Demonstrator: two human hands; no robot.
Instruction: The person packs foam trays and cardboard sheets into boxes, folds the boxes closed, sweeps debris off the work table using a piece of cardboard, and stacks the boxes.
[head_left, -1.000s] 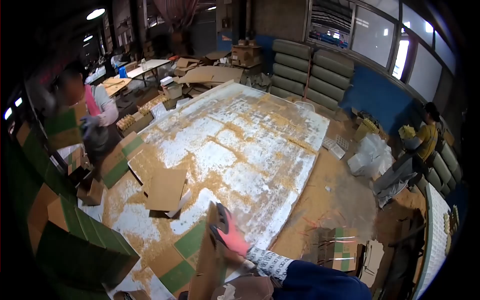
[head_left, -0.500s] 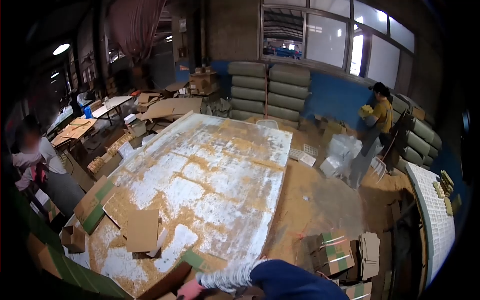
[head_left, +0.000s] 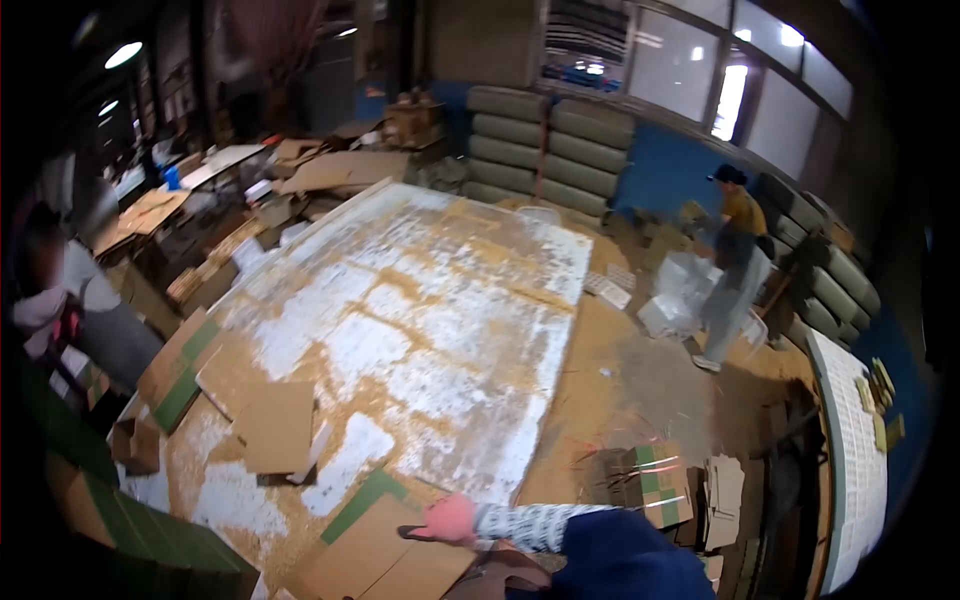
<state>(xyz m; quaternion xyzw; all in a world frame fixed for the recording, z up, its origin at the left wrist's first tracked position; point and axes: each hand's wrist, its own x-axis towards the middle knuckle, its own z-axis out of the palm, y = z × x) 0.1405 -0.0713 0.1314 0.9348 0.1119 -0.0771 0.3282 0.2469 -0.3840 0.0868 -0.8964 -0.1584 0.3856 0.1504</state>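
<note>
My right hand [head_left: 448, 520], in a pink glove, hovers over or rests on a brown cardboard box [head_left: 385, 555] with a green band at the bottom of the view. Contact between them cannot be made out. A patterned white sleeve cover [head_left: 535, 527] and a dark blue sleeve [head_left: 635, 560] lead to it. The fingers look curled, and a small dark tip sticks out at their left; what it belongs to is too blurred to name. A dark brown shape [head_left: 510, 572] lies just below the wrist. My left hand is out of view.
A large white board [head_left: 455, 340] strewn with sawdust spreads ahead, with a flat cardboard piece [head_left: 278, 425] on it. One person [head_left: 95, 300] stands at left, another [head_left: 735, 250] by bags at right. Bundled cardboard [head_left: 660, 485] and a white tray-covered table [head_left: 850, 440] are at right.
My right hand has moved up and to the right, from the box's edge to over its cardboard face, which now shows flat. The person at right has turned and leans lower.
</note>
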